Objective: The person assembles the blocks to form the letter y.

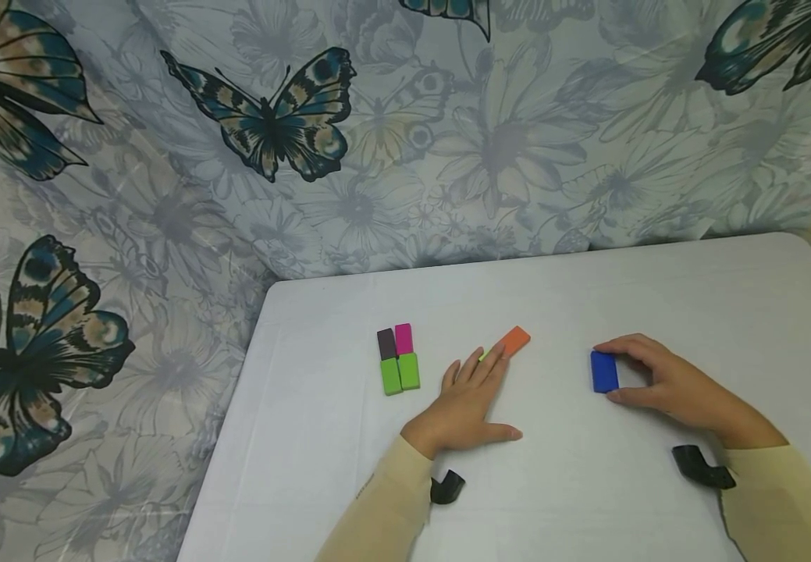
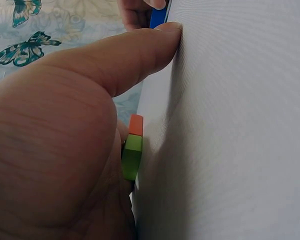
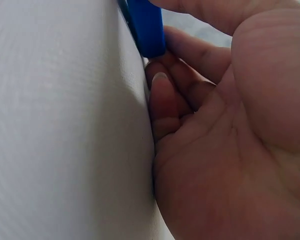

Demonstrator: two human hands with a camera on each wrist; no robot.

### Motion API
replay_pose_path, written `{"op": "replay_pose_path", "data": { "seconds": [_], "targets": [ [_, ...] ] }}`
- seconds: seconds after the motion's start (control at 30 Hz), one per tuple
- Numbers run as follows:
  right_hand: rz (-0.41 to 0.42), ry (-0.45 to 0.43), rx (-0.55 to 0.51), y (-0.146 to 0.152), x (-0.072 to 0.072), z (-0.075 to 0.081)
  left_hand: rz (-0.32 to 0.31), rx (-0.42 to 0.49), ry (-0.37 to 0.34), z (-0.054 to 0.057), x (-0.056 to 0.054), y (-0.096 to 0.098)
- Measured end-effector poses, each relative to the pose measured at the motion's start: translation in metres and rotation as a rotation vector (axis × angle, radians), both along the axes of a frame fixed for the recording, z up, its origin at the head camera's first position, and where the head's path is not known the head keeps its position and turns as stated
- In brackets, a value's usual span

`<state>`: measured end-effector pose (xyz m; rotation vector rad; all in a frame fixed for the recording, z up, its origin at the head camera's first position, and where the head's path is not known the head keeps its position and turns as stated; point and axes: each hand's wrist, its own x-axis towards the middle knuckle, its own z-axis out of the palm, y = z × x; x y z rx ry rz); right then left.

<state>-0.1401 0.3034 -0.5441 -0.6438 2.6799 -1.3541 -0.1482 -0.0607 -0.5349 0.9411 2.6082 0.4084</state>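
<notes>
My right hand (image 1: 679, 386) pinches a blue block (image 1: 604, 372) between thumb and fingers at the right of the table; the block's near end shows in the right wrist view. Flat over the middle of the table, my left hand (image 1: 463, 414) has its fingers straight and spread, with the thumb pointing right. Its fingertips lie over a green block (image 2: 132, 157) and reach the lower end of an orange block (image 1: 516, 341). These two blocks sit end to end in a slanted line, and the fingers mostly hide the green one in the head view.
Left of my left hand, a dark block (image 1: 387, 343) and a magenta block (image 1: 403, 339) stand against two green blocks (image 1: 400, 373) in a compact group. All lie on a white table (image 1: 307, 453). Behind it hangs butterfly-patterned cloth (image 1: 496, 156).
</notes>
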Motion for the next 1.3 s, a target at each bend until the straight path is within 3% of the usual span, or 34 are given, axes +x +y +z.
{"op": "replay_pose_path", "data": {
  "seconds": [0.2, 0.63, 1.3],
  "targets": [
    [-0.06, -0.025, 0.013, -0.0007, 0.0009, 0.0026, -0.002, -0.003, 0.009, -0.0014, -0.0001, -0.0004],
    [-0.125, 0.028, -0.109, -0.001, -0.0014, -0.0012, 0.003, 0.002, 0.0, -0.0001, 0.0004, -0.0005],
    [-0.224, -0.008, -0.071, 0.0003, 0.0, 0.004, 0.006, 0.005, -0.002, 0.0009, 0.001, 0.0]
  ]
}}
